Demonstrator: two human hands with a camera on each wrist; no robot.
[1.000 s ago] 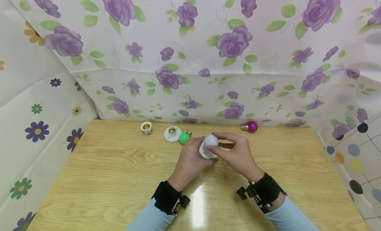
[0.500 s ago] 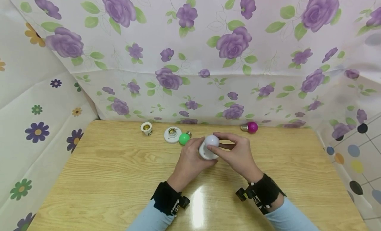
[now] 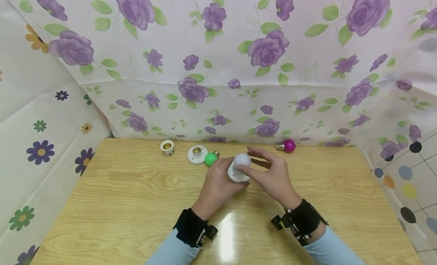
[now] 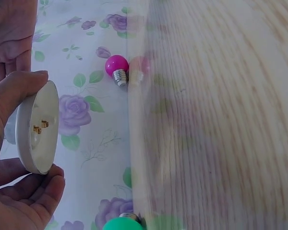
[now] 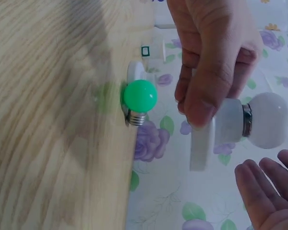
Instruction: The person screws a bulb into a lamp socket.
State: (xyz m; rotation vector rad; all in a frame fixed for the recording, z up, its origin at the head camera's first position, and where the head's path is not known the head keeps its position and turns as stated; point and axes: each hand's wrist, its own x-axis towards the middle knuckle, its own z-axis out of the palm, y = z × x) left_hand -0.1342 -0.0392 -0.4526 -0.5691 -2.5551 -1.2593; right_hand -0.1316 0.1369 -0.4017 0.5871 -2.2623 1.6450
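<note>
The left hand (image 3: 220,177) has its fingers and thumb clamped on the rim of the white lamp holder (image 3: 238,175), which is held up, tilted a little. Its flat back, with two gold contacts (image 4: 41,127), is turned away from the palm. The white bulb (image 3: 242,160) sits in this holder, between the left fingers and the right hand (image 3: 273,177). The right fingers (image 5: 259,184) are lifted apart from the bulb; the right thumb lies in front of it, and whether it touches the glass I cannot tell.

A strip of metal thread (image 5: 247,120) shows between bulb and holder, so I judge that the step in hand is screwing the bulb, with the right hand between two turns. The next move probably calls for the right fingers to close on the bulb again and twist, while the left grip stays firm.

Just past the left fingertips lies the green bulb (image 3: 210,159), beside the flat socket (image 3: 192,158); farther left is the small socket (image 3: 167,147). Beyond the right fingers lies the pink bulb (image 3: 290,145).
</note>
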